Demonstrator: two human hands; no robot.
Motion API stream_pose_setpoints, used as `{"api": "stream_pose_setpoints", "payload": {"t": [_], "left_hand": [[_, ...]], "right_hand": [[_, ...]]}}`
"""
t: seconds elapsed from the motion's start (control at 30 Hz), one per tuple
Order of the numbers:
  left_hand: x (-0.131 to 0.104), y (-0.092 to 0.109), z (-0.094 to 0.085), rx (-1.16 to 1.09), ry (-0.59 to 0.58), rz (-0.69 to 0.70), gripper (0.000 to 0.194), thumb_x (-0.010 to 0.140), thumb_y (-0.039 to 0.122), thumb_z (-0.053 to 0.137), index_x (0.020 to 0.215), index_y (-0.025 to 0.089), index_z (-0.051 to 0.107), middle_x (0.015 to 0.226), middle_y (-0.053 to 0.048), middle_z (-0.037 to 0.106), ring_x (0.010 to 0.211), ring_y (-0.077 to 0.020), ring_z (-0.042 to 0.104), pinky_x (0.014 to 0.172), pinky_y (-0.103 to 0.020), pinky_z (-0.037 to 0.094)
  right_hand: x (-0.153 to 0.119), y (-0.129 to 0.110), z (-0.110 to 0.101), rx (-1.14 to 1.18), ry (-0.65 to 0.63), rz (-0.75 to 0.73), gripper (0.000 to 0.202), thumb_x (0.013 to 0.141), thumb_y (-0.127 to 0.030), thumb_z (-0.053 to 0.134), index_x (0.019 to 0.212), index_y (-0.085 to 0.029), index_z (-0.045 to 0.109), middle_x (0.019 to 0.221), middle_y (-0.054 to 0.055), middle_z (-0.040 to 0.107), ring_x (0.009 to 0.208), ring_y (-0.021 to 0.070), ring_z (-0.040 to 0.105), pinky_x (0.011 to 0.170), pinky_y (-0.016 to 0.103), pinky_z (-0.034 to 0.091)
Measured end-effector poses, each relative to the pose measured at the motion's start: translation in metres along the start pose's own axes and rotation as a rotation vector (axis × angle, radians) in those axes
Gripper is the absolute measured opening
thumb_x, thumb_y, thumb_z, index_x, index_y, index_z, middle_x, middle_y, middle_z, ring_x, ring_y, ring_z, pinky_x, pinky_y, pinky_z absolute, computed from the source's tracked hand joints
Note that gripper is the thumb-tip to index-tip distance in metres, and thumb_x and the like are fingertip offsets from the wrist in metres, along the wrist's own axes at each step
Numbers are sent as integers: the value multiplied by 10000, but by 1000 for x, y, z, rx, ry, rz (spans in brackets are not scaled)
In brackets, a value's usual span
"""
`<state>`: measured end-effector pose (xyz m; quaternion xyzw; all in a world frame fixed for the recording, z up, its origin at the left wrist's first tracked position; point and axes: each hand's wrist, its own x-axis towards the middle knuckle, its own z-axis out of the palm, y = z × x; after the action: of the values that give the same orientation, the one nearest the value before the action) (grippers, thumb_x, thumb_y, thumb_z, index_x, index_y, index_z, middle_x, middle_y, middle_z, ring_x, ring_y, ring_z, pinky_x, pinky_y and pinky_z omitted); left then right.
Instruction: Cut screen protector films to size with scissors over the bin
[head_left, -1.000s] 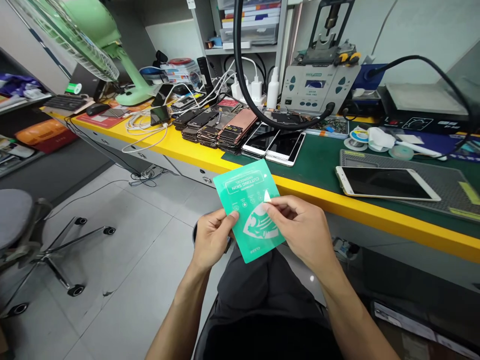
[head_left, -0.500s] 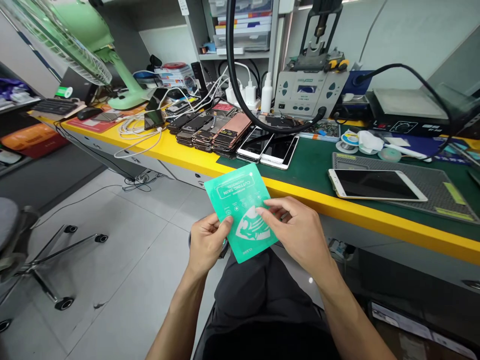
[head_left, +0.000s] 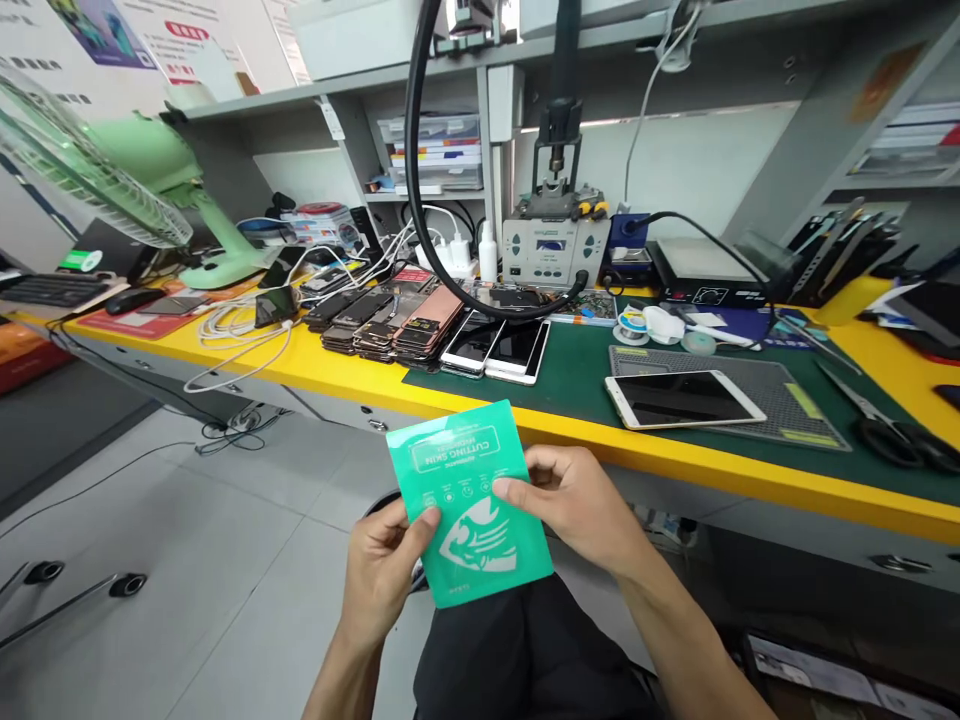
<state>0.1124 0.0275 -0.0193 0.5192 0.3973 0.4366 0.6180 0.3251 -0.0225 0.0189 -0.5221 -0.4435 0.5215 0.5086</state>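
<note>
A flat green packet, printed in white with its text upside down, is held over my lap in front of the bench. My left hand pinches its left edge, thumb on the front face. At the right edge, my right hand grips it with the thumb on top and the fingers partly hidden behind. A white phone with a dark screen rests on a grey mat beyond my right hand. More white phones lie on the green bench mat behind the packet.
Stacked phone parts and white cables occupy the yellow bench. A black cable loops above it. Scissors lie at the right. A green fan stands at the left, and a grey station at the back.
The view has tilted up and turned right, bringing the scissors into sight. The packet has been turned more upright and sits lower in view. My right thumb now lies flatter on its right side.
</note>
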Motion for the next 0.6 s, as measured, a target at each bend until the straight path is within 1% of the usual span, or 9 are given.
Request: {"api": "stream_pose_setpoints", "payload": {"t": [0.1, 0.2, 0.27, 0.37, 0.43, 0.5, 0.6], "left_hand": [[-2, 4, 3, -18, 11, -20, 229, 790, 389, 781, 847, 168, 805, 729, -59, 697, 654, -202, 625, 562, -283, 530], [-3, 7, 4, -20, -41, -34, 251, 790, 405, 776, 843, 162, 807, 696, -57, 680, 611, -193, 603, 537, -288, 525], [-3, 9, 5, -14, -56, -42, 266, 798, 418, 764, 846, 160, 808, 699, -60, 683, 606, -193, 602, 537, -292, 529], [-3, 12, 7, 7, -32, -49, 280, 796, 431, 759, 856, 162, 808, 731, -70, 711, 655, -221, 643, 574, -309, 555], [-4, 14, 7, 21, -35, -54, 295, 785, 444, 762, 848, 160, 808, 739, -72, 720, 649, -227, 653, 583, -320, 567], [-6, 14, 4, 39, -44, -66, 315, 784, 462, 758, 849, 158, 808, 731, -68, 723, 629, -225, 655, 581, -323, 575], [-12, 12, -5, 165, -29, -52, 318, 804, 461, 748, 877, 157, 809, 695, -54, 727, 627, -231, 673, 549, -293, 572]], "right_hand": [[-2, -2, -1, 26, -5, 9, 297, 812, -434, 781, 874, -145, 742, 899, 91, 774, 817, 281, 736, 704, 371, 582], [-3, -4, -1, 63, -9, 10, 270, 808, -403, 783, 882, -146, 749, 906, 88, 773, 825, 276, 731, 708, 360, 575], [-3, -5, -1, 83, -10, 4, 255, 807, -390, 780, 894, -153, 752, 913, 82, 771, 831, 267, 727, 710, 349, 570], [-3, -4, -1, 91, -16, -4, 251, 796, -390, 781, 896, -161, 760, 898, 72, 765, 833, 258, 721, 710, 332, 565], [-3, -4, -1, 88, -16, -10, 244, 780, -390, 790, 854, -159, 765, 874, 69, 761, 830, 255, 715, 712, 325, 560], [-4, -5, -1, 87, -10, -17, 254, 769, -399, 796, 817, -152, 767, 864, 69, 760, 829, 253, 709, 718, 320, 555], [-8, -9, 1, 105, -26, -36, 328, 747, -447, 810, 862, -142, 780, 886, 62, 764, 847, 250, 704, 731, 314, 551]]}}
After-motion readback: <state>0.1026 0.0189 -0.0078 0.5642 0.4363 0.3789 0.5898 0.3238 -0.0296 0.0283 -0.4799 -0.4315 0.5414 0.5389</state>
